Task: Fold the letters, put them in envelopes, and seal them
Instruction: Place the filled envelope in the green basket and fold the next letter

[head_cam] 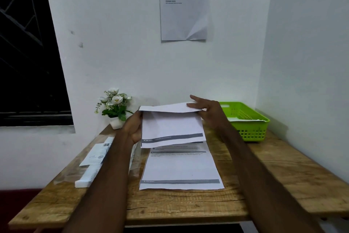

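My right hand (206, 112) pinches the top right corner of the letter (171, 125), thumb under, fingers (194, 98) spread over the folded top edge. Left hand (133, 128) grips the sheet's left edge, fingers curled behind it. So both hands are closed on the same paper, held up off the table (188, 208), top strip bent over toward me, lower edge w/ the grey band hanging free.

Right below it, flat on the wood, lies a second printed sheet (181, 168), unfolded. To the left, a plastic-wrapped pack (96, 159), prob. the envelopes, can't confirm. Green basket (249, 121) at the far right holds some paper; a flower pot (115, 108) sits at the back left.

Judgement: I'm early in the fold of the first letter; nothing is in an envelope yet.

Risks: folding mid-air w/ no surface to press on, the crease could run skewed if the corners aren't matched. The uneven pull between my two grips may wrinkle or tear the edge. The loose lower edge could drag the sheet below out of place.
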